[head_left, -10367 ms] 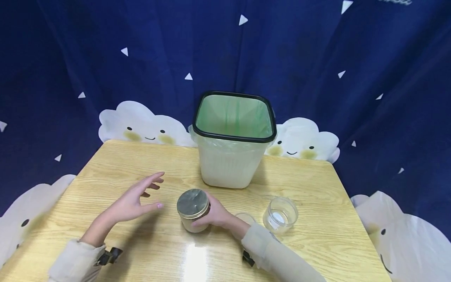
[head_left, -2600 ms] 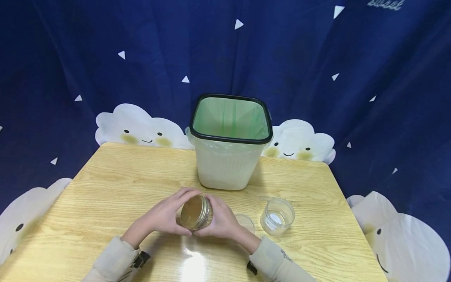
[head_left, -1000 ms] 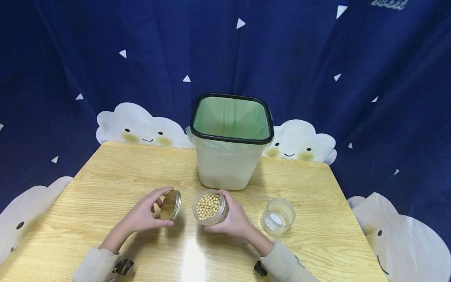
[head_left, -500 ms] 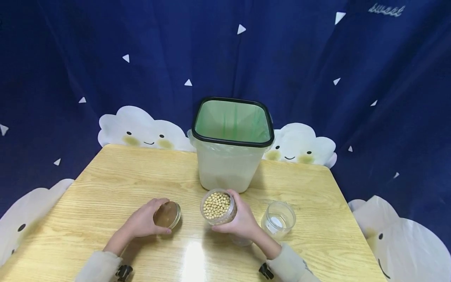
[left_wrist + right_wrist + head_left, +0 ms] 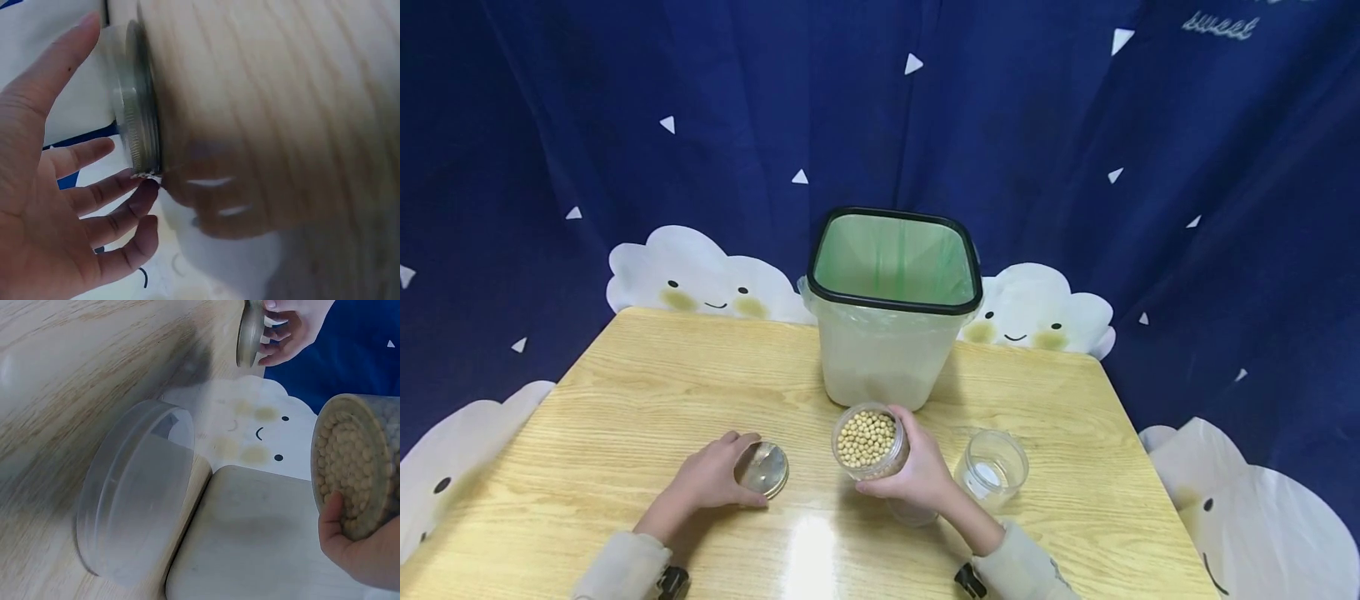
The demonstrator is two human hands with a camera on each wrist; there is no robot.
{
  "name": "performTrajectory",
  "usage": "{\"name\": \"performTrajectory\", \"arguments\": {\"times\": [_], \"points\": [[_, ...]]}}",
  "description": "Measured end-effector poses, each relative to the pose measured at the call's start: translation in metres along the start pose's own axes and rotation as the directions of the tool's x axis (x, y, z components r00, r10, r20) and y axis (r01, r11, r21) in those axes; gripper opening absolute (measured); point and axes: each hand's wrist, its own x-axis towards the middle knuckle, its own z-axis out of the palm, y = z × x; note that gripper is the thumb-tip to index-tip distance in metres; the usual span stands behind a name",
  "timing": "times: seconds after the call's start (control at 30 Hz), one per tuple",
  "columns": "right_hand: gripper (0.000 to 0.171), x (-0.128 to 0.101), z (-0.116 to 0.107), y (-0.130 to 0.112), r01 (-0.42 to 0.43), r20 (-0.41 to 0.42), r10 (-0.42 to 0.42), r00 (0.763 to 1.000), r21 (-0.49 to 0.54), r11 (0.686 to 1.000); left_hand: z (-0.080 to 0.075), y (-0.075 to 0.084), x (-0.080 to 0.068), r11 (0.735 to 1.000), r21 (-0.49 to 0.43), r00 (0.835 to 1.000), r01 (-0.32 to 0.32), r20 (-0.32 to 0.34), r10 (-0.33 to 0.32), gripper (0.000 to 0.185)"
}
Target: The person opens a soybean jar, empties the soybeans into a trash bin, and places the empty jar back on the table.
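My left hand (image 5: 711, 475) grips a round metal jar lid (image 5: 765, 469) by its edge, low over the left-middle of the table, shiny face upward. In the left wrist view the lid (image 5: 139, 106) stands between thumb and fingers, close to the wood. My right hand (image 5: 921, 467) holds a clear jar (image 5: 898, 454) with thumb and fingers round its side. The jar is full of pale round soybeans (image 5: 865, 439), and its open mouth tilts towards the head camera. The right wrist view shows the beans (image 5: 347, 462) through the clear jar.
A shallow clear plastic piece (image 5: 913, 512) lies partly under the right wrist. To its right stands an uncovered clear jar (image 5: 1011, 462). Behind is a white bin (image 5: 887, 358) with a black rim and a green-tinted liner, near the table's far edge.
The lid, earlier on the jar, has come off in the left hand. It has gone down towards the table and turned shiny face up. The right hand has carried the jar slightly right.
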Motion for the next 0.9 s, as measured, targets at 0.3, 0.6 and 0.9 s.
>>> {"name": "performTrajectory", "arguments": {"times": [0.3, 0.6, 0.9], "points": [[0.097, -0.002, -0.006, -0.002, -0.018, -0.003, 0.018, 1.0, -0.001, 1.0, -0.022, 0.006, 0.002, 0.999, -0.038, 0.998, 0.023, -0.058, -0.026, 0.084], [0.096, -0.001, -0.007, -0.002, 0.0, -0.022, 0.0, 1.0, -0.019, 1.0, -0.046, 0.019, 0.014, 0.988, -0.144, 0.984, -0.061, -0.172, 0.036, 0.074], [0.094, -0.001, -0.008, -0.001, 0.012, -0.041, -0.013, 0.999, -0.014, 1.0, -0.071, 0.036, 0.032, 0.941, -0.3, 0.948, -0.159, -0.312, 0.061, 0.077]]}}
